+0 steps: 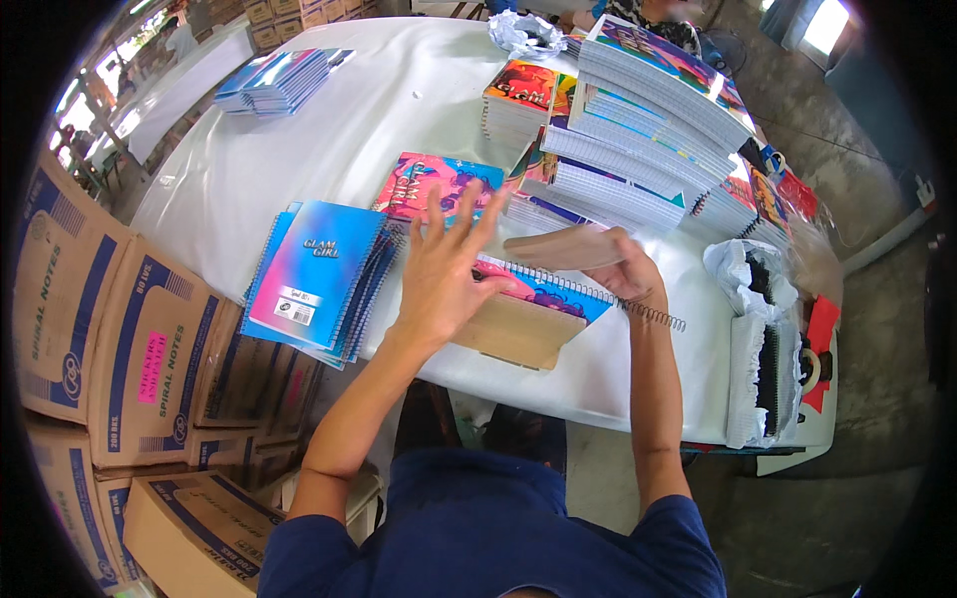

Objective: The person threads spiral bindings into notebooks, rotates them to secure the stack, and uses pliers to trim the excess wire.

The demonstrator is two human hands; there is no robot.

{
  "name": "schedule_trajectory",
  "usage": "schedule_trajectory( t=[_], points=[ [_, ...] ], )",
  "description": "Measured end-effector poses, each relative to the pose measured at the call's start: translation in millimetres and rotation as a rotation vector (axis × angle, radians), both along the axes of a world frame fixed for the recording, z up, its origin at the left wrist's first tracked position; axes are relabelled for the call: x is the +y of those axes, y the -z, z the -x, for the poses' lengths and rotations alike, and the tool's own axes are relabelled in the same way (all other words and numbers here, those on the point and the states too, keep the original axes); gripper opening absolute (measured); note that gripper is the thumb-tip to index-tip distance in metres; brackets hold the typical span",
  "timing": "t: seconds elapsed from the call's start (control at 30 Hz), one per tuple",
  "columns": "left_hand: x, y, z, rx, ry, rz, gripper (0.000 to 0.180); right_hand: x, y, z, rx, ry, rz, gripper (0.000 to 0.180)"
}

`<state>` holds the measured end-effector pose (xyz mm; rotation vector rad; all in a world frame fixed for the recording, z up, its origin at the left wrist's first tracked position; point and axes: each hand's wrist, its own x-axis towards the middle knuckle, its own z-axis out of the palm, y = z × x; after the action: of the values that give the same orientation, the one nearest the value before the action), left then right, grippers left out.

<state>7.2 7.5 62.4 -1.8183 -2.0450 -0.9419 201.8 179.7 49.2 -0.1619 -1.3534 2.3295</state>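
Note:
My left hand (444, 267) hovers over the table with fingers spread, just above a spiral notebook (546, 292) with a pink and blue cover that lies on a brown cardboard sheet (513, 334). My right hand (628, 271) grips a brown cardboard back cover (563, 247), lifted and blurred, over that notebook. A loose spiral wire (653, 316) sticks out to the right of it. Left of my left hand lies a stack of blue and pink spiral notebooks (319, 279).
A tall leaning pile of spiral notebooks (648, 130) fills the table's right. More notebooks (439, 184) and a blue stack (284, 80) lie on the white table (299, 159). Cardboard boxes (120, 339) stand at the left. Crumpled white wrapping with black spirals (763, 349) sits at the right.

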Motion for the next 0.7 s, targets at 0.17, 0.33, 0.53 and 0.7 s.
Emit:
schedule_trajectory(
  t=[0.17,0.33,0.53,0.7],
  points=[
    [2,18,8,-0.661,0.147,-0.204,0.122,17,-2,27,-0.438,-0.13,-0.709,0.051],
    [3,44,18,-1.03,0.259,-0.227,0.118,13,-1,30,-0.244,-0.162,-0.587,0.047],
    [5,54,14,-1.309,0.392,-0.302,0.106,9,-10,33,-0.329,-0.147,-0.66,0.055],
    [2,55,14,-1.373,0.422,-0.338,0.094,-8,-17,32,-0.08,-0.09,-0.147,0.056]
  ],
)
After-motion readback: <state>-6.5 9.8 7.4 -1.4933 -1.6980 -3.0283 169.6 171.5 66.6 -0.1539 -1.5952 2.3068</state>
